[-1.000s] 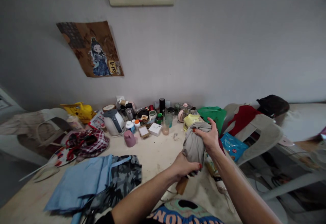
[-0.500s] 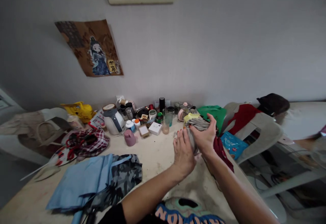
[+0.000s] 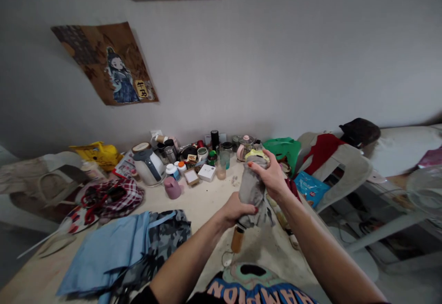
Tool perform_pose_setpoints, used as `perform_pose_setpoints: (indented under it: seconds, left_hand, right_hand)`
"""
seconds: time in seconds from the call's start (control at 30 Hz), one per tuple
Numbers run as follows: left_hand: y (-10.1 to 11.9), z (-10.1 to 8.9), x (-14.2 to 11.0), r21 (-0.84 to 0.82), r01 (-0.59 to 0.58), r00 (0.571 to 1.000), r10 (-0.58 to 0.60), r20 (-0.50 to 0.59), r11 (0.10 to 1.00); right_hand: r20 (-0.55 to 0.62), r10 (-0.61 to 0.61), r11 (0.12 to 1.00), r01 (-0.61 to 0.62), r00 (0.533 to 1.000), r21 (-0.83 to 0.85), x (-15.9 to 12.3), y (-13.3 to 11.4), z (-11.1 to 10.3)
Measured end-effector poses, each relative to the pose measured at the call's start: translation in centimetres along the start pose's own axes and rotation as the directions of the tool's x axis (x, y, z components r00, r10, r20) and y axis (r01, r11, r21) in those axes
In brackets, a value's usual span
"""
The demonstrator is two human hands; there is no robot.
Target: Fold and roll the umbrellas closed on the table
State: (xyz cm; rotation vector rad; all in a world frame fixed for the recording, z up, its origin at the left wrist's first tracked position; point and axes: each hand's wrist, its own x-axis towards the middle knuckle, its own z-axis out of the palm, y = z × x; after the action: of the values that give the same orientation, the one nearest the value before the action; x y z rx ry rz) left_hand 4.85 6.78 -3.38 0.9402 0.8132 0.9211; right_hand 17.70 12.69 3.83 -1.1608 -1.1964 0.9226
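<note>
Gripping the grey folded umbrella (image 3: 253,193) upright above the bench (image 3: 207,207): left hand (image 3: 236,211) clamped low near the wooden handle (image 3: 237,239), right hand (image 3: 272,177) closed over the top. Keeping the canopy folds bunched tight while twisting, probably. Standing taller than half a second ago, when lying pressed between flat palms. Resting nearby: blue cloth (image 3: 107,253), white kettle (image 3: 147,168).
</note>
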Motion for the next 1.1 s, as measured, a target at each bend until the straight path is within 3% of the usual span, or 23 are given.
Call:
perform_pose_setpoints:
  seconds: [0.1,0.2,0.33,0.4,0.67,0.83,0.9,1.0,1.1]
  left_hand:
    - [0.6,-2.3,-0.1,-0.222,0.035,0.997,-0.018,0.075,0.974]
    - [0.8,-4.8,0.0,-0.284,0.055,0.996,-0.034,0.078,0.957]
    - [0.5,-6.9,0.0,-0.284,0.059,0.997,-0.042,0.068,0.957]
    - [0.5,-7.2,0.0,-0.278,0.069,0.996,-0.048,0.079,0.958]
    - [1.4,-6.2,-0.5,-0.240,0.098,0.986,-0.062,0.156,0.966]
    - [1.8,-6.5,-0.5,-0.229,0.080,0.987,-0.045,0.151,0.970]
    - [1.8,-7.1,-0.6,-0.229,0.072,0.991,-0.043,0.130,0.971]
    - [1.9,-8.0,-0.6,-0.237,0.048,0.996,-0.028,0.089,0.970]
    - [2.1,-8.5,-0.6,-0.219,0.034,0.998,-0.023,0.054,0.975]
  right_hand:
    - [0.195,0.063,0.982,-0.095,0.979,0.161,0.7,0.0,-1.6]
    - [0.340,0.115,0.971,-0.177,0.933,0.160,0.2,1.7,-2.9]
    - [0.682,0.134,0.974,-0.221,0.719,0.042,-2.0,4.6,-3.0]
    - [0.738,0.102,0.971,-0.228,0.667,0.072,-2.9,5.6,-2.5]
    - [0.747,0.109,0.890,-0.399,0.656,0.221,-3.4,7.7,-0.9]
    - [0.796,0.132,0.881,-0.438,0.590,0.178,-3.1,7.5,-1.6]
    - [0.778,0.140,0.900,-0.406,0.613,0.158,-2.5,6.9,-2.5]
    - [0.711,0.132,0.934,-0.326,0.691,0.144,-1.3,5.8,-4.4]
    - [0.674,0.098,0.979,-0.191,0.733,0.065,-0.2,4.6,-6.3]
